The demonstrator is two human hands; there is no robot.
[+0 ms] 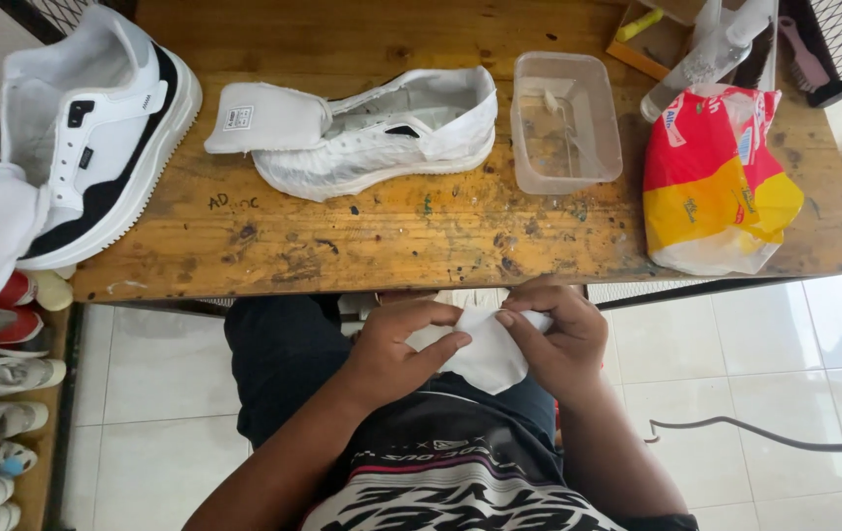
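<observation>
Both hands meet over the lap, just below the table edge: the left hand (396, 344) and the right hand (553, 334) each pinch a small white cloth (488, 359) between curled fingers, holding it between them. Above, on the worn wooden table (273, 246), lies a white sneaker (381, 138) on its side with its tongue pulled out. Beside it stands a clear plastic tub (565, 120), then a red and yellow packet (716, 182). At the left edge rests a white and black sneaker (96, 128)
</observation>
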